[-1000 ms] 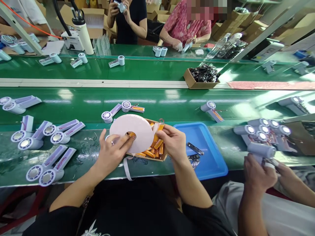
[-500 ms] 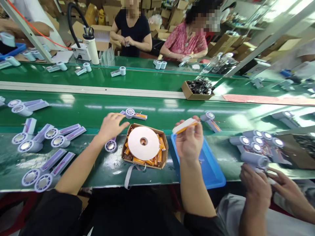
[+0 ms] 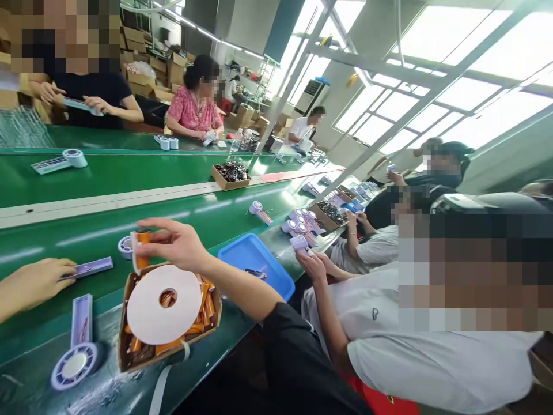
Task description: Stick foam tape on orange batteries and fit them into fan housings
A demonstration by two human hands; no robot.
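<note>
My right hand (image 3: 173, 245) is raised over the box and pinches an orange battery (image 3: 143, 251) with a white strip along one side. At the left, my left hand (image 3: 38, 285) has its fingers closed at the end of a lilac fan handle shell (image 3: 93, 268); its far part is hidden by the hand. The cardboard box (image 3: 125, 346) holds orange batteries (image 3: 209, 305), and a white roll of tape (image 3: 147, 317) lies on top of them. A lilac handheld fan housing (image 3: 75, 366) lies left of the box. Another fan head (image 3: 125, 246) shows partly behind the battery.
A blue tray (image 3: 276, 271) with a small dark item in it stands right of the box. Beyond it are several fan housings (image 3: 302, 222) and a co-worker's hands (image 3: 313, 265). A box of black parts (image 3: 231, 176) sits across the green belt (image 3: 78, 230). A tape tail (image 3: 159, 389) hangs at the front.
The view has swung to the right and up. My right hand has brought the battery from above the blue tray to over the box's far edge. My left hand has closed on the fan handle shell.
</note>
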